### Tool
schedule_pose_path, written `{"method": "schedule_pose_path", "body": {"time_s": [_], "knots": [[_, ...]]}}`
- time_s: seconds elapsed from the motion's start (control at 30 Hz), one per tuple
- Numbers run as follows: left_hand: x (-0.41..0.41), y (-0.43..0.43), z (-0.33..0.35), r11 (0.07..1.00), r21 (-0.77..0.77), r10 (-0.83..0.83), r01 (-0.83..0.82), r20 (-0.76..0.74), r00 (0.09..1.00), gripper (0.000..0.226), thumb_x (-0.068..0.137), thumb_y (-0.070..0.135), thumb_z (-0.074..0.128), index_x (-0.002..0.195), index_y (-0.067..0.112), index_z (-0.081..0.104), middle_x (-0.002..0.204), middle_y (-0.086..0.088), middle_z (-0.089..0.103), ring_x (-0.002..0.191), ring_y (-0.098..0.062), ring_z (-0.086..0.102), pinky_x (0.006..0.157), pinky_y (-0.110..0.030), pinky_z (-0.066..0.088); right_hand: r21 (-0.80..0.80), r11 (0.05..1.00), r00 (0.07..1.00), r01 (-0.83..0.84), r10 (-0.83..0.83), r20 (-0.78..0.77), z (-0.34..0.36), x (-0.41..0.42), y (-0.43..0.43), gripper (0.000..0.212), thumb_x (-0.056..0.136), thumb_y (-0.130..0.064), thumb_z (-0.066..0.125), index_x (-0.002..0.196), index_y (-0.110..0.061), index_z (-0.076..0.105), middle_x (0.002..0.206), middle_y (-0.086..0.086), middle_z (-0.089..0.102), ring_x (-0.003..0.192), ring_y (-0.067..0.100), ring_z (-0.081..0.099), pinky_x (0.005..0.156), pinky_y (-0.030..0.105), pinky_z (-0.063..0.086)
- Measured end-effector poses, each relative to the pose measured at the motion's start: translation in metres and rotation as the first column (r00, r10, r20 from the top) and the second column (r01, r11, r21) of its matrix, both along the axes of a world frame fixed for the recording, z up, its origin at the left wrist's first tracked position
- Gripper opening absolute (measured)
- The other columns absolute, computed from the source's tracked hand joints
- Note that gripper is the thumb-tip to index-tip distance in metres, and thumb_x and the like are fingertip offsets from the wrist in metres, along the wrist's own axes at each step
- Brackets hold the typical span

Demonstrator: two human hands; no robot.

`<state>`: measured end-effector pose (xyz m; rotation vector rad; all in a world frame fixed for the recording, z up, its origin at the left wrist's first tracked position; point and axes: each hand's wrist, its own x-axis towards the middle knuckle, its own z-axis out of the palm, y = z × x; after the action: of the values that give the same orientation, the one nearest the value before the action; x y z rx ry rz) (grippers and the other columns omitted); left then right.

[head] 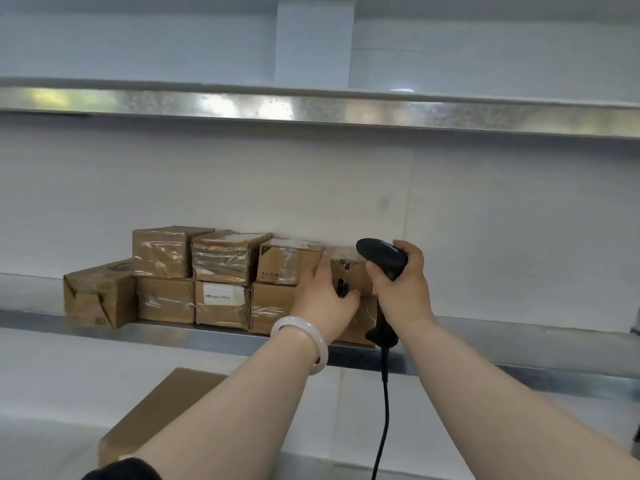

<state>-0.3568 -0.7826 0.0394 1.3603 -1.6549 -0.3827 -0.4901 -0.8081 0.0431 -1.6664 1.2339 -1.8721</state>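
On the metal shelf (pixel 166 330), taped cardboard boxes (pixel 221 282) stand stacked in two rows. At the stack's right end the left hand (pixel 325 296), with a white bangle (pixel 322 348) on its wrist, seems to clasp the small box (pixel 351 271) on the top row, its thumb across the front. Just to the right, the right hand (pixel 403 292) grips a black scanner (pixel 381 256). The scanner's head is over the box and its cable (pixel 385 403) hangs down.

Rear wall (pixel 207 188): white panels, with a vertical seam (pixel 411 209) right of centre. Upper shelf (pixel 311 109): galvanised front edge carrying bright reflections; a white upright panel (pixel 313 46) stands above it. Middle shelf (pixel 519 329): grey metal edge.
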Motion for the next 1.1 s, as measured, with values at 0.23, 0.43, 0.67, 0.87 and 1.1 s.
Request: {"method": "schedule_pose_path", "body": {"time_s": [0.23,0.43,0.67,0.87,1.1], "knots": [[-0.017,0.001,0.005,0.999,-0.029,0.023,-0.029,-0.172,0.985,0.072,0.098,0.034,0.058,0.159,0.025,0.021,0.162,-0.001,0.016,0.144,-0.025,0.033,0.108,-0.031,0.036,-0.055,0.998,0.997,0.001,0.003,0.08,-0.007,-0.014,0.009,0.051,0.09,-0.02,0.069,0.132,-0.027,0.041,0.11,-0.014,0.056,0.1,0.008,0.057,0.071,0.001,0.043],[-0.035,0.014,0.006,0.989,-0.149,-0.044,-0.011,-0.365,0.93,0.047,0.097,0.039,0.061,0.138,0.022,0.047,0.136,0.003,0.034,0.118,-0.014,0.045,0.091,-0.021,0.034,-0.194,0.981,0.99,0.014,0.014,0.143,-0.02,-0.028,0.032,0.05,0.088,-0.019,0.072,0.121,-0.042,0.042,0.113,-0.028,0.051,0.109,-0.002,0.056,0.099,0.028,0.05],[-0.038,0.029,-0.025,0.968,-0.25,-0.114,-0.022,-0.516,0.849,0.031,0.091,0.031,0.071,0.117,0.025,0.054,0.121,0.004,0.053,0.108,-0.01,0.052,0.093,-0.025,0.047,-0.279,0.96,0.977,-0.004,0.064,0.204,-0.05,-0.023,0.064,0.052,0.085,-0.023,0.074,0.119,-0.051,0.046,0.119,-0.024,0.055,0.116,0.022,0.06,0.098,0.048,0.051],[-0.02,0.055,-0.072,0.966,-0.255,-0.172,0.039,-0.524,0.834,0.043,0.089,0.021,0.072,0.126,0.033,0.052,0.125,0.01,0.052,0.116,-0.004,0.053,0.099,-0.025,0.051,-0.224,0.974,0.955,-0.003,0.07,0.289,-0.084,-0.009,0.093,0.048,0.088,-0.016,0.072,0.119,-0.043,0.046,0.125,-0.011,0.057,0.114,0.013,0.061,0.1,0.04,0.051],[0.002,0.083,-0.136,0.989,-0.04,-0.143,0.14,-0.447,0.883,0.061,0.094,0.012,0.066,0.149,0.02,0.041,0.128,0.006,0.032,0.108,0.005,0.047,0.076,0.006,0.038,-0.117,0.993,0.963,-0.01,0.041,0.266,-0.142,0.004,0.127,0.051,0.086,-0.012,0.071,0.119,-0.043,0.047,0.122,-0.011,0.057,0.113,0.016,0.061,0.096,0.032,0.052]]}}
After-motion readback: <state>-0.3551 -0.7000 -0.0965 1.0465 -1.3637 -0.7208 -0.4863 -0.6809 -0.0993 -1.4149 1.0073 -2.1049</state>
